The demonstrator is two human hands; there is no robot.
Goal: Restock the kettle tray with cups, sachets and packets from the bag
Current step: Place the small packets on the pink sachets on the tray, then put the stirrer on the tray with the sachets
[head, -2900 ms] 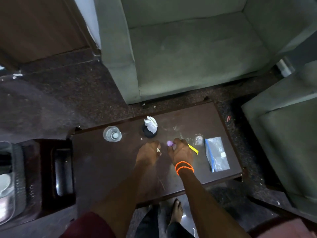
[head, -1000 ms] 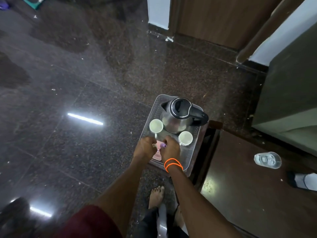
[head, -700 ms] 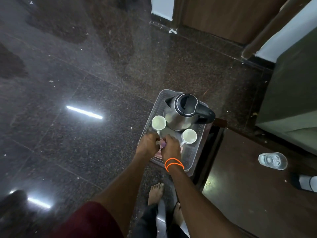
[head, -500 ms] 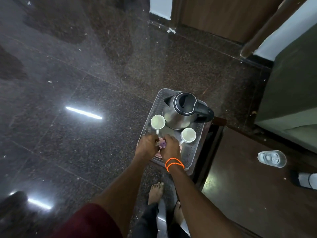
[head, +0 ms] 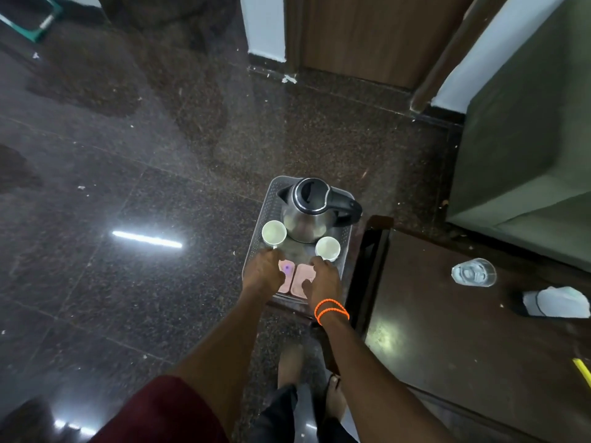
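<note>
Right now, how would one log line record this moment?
left hand: on purple-marked pink sachet | right hand: on second pink sachet | grey perforated tray: steel kettle, two white cups

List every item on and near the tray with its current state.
Kettle: upright on tray, lid shut.
Left cup: upright, empty.
Right cup: upright, empty.
Pink packets: flat, side by side on tray.
Left hand: resting on one packet.
Right hand: touching the other.
Glass: on the table.
</note>
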